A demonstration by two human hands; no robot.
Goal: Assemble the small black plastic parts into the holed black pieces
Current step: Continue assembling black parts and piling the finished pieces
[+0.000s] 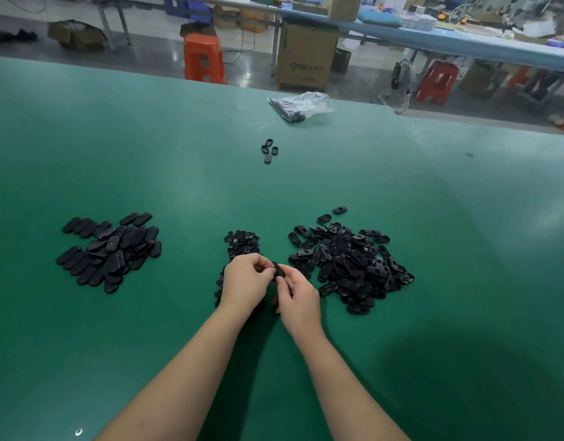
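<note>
Head view: left hand (245, 278) and right hand (298, 296) met, both pinching one holed black piece (279, 271) above the green table (185, 173). Any small part was hidden. Best press square into the hole, thumbs opposed.

Premises: a factory assembly floor. A wide green tabletop (179, 154) carries bulk heaps of identical black plastic parts (347, 265). Beyond it, long blue workbenches (449, 43), stacked cardboard boxes (306, 55), blue storage bins (191, 7), orange plastic stools (204, 58) and trailing cables on a polished concrete floor (147, 55).
</note>
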